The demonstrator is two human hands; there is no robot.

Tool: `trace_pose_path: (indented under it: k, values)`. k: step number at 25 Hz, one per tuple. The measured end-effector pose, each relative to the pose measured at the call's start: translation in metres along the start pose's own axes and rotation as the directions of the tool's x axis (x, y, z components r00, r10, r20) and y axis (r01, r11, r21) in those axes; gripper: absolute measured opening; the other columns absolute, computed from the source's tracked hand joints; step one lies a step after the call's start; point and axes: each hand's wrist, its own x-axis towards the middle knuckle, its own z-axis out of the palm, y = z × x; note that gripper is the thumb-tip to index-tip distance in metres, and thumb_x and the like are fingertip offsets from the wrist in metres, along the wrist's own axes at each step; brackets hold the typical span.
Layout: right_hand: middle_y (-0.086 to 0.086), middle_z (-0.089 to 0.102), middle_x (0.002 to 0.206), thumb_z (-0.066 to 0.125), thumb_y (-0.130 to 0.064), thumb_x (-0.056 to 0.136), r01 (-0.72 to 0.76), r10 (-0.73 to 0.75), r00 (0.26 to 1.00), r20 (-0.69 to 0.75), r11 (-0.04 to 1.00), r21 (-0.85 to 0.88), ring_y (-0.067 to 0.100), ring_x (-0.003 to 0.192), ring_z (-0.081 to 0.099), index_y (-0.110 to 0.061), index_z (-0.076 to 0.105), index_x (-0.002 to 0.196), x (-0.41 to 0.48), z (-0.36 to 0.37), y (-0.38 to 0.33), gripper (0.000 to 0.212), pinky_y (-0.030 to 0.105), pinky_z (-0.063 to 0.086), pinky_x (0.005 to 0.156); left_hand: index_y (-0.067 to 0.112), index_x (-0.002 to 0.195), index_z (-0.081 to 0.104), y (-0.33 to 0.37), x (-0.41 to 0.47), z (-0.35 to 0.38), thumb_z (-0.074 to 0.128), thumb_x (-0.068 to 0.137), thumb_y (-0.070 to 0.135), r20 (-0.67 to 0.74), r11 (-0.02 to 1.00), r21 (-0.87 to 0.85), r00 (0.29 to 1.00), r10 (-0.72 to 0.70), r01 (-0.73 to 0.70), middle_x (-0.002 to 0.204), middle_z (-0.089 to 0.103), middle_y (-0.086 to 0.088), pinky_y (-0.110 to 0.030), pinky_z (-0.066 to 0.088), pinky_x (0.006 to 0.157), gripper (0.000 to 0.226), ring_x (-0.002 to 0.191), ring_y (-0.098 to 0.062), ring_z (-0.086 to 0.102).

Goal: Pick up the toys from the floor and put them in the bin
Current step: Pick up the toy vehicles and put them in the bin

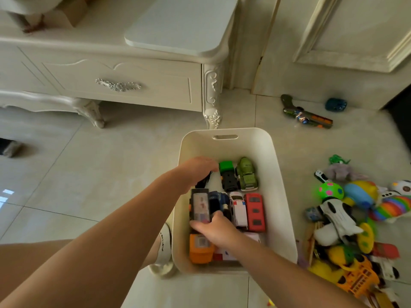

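— What are your hands doing?
— My left hand [198, 168] curls over a small black toy [203, 180] inside the smooth cream plastic bin [278, 174] with round corners. My right hand [216, 227] lies on hard little cars, touching a boxy grey truck [200, 205]. I cannot tell if it pinches one.
— What else?
— A shiny red bus [255, 211] sits just right of my right hand. A heap of soft and plastic toys [333, 218] lies on the glossy floor tiles [111, 163], well right of both hands.
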Motion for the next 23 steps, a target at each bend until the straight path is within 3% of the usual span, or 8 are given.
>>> trace_pose_path:
  k: [5, 9, 12, 14, 16, 18, 21, 23]
  values:
    - [0.002, 0.059, 0.130, 0.055, -0.033, 0.096, 0.107, -0.111, 0.993, -0.027, 0.986, -0.129, 0.017, 0.111, 0.059, -0.019, 0.043, 0.136, 0.002, 0.016, 0.015, 0.044, 0.027, 0.049, 0.088, 0.023, 0.092, 0.054, -0.015, 0.006, 0.008, 0.056, 0.092, 0.016, 0.027, 0.999, -0.007, 0.999, -0.047, 0.047, 0.084, 0.047, 0.010, -0.019, 0.041, 0.068, 0.007, 0.072, -0.002, 0.044]
    - [0.006, 0.063, 0.121, 0.057, -0.031, 0.095, 0.128, -0.124, 0.992, 0.030, 0.979, -0.157, 0.021, 0.105, 0.061, -0.011, 0.052, 0.132, -0.002, -0.004, 0.005, 0.042, 0.034, 0.051, 0.092, 0.022, 0.088, 0.055, -0.009, 0.012, 0.022, 0.053, 0.091, 0.013, -0.004, 0.996, 0.082, 1.000, -0.022, 0.022, 0.087, 0.054, 0.000, -0.030, 0.046, 0.068, 0.010, 0.077, -0.015, 0.050]
    - [0.017, 0.067, 0.108, 0.052, -0.017, 0.097, 0.216, -0.209, 0.975, -0.080, 0.971, 0.099, 0.026, 0.095, 0.066, -0.002, 0.060, 0.123, -0.016, -0.058, -0.011, 0.031, 0.039, 0.054, 0.091, 0.015, 0.100, 0.065, 0.021, 0.012, 0.040, 0.049, 0.091, 0.010, -0.153, 0.991, 0.027, 0.979, 0.135, -0.132, 0.090, 0.064, -0.005, -0.038, 0.053, 0.082, 0.019, 0.081, -0.018, 0.058]
    - [0.017, 0.068, 0.105, 0.050, -0.014, 0.099, 0.276, -0.218, 0.956, -0.195, 0.896, 0.349, 0.029, 0.093, 0.069, -0.005, 0.060, 0.117, -0.036, -0.109, -0.015, 0.023, 0.034, 0.056, 0.084, 0.014, 0.103, 0.067, 0.050, 0.007, 0.061, 0.048, 0.092, 0.010, -0.188, 0.962, -0.064, 0.950, 0.249, -0.265, 0.091, 0.068, -0.002, -0.034, 0.053, 0.079, 0.022, 0.079, -0.015, 0.060]
    - [0.011, 0.067, 0.092, 0.049, -0.012, 0.099, 0.375, -0.219, 0.909, -0.355, 0.801, 0.467, 0.023, 0.077, 0.068, -0.011, 0.058, 0.111, -0.060, -0.164, -0.003, 0.015, 0.030, 0.056, 0.076, 0.019, 0.099, 0.067, 0.078, 0.000, 0.091, 0.051, 0.091, 0.011, -0.156, 0.925, -0.111, 0.926, 0.344, -0.363, 0.092, 0.070, 0.001, -0.027, 0.050, 0.073, 0.020, 0.080, -0.012, 0.062]
    - [0.007, 0.065, 0.087, 0.048, -0.010, 0.099, 0.434, -0.142, 0.847, -0.513, 0.741, 0.512, 0.020, 0.072, 0.066, -0.011, 0.058, 0.111, -0.083, -0.216, 0.037, 0.016, 0.030, 0.056, 0.073, 0.022, 0.098, 0.068, 0.095, -0.007, 0.135, 0.056, 0.090, 0.012, -0.036, 0.910, -0.081, 0.913, 0.406, -0.407, 0.096, 0.071, 0.000, -0.028, 0.049, 0.077, 0.018, 0.085, -0.012, 0.062]
    - [0.010, 0.065, 0.094, 0.048, -0.012, 0.098, 0.363, 0.105, 0.789, -0.606, 0.716, 0.597, 0.021, 0.076, 0.064, -0.013, 0.058, 0.114, -0.101, -0.265, 0.131, 0.018, 0.034, 0.054, 0.075, 0.026, 0.096, 0.070, 0.091, -0.012, 0.204, 0.058, 0.090, 0.014, 0.198, 0.897, 0.056, 0.886, 0.420, -0.438, 0.101, 0.071, 0.000, -0.029, 0.048, 0.082, 0.018, 0.089, -0.014, 0.061]
    - [0.012, 0.064, 0.094, 0.049, -0.009, 0.097, 0.251, 0.276, 0.760, -0.589, 0.711, 0.657, 0.018, 0.072, 0.061, -0.013, 0.058, 0.116, -0.102, -0.272, 0.199, 0.022, 0.030, 0.052, 0.067, 0.024, 0.099, 0.070, 0.077, -0.005, 0.251, 0.056, 0.092, 0.013, 0.321, 0.896, 0.157, 0.880, 0.351, -0.415, 0.096, 0.068, 0.002, -0.019, 0.047, 0.069, 0.019, 0.080, -0.012, 0.059]
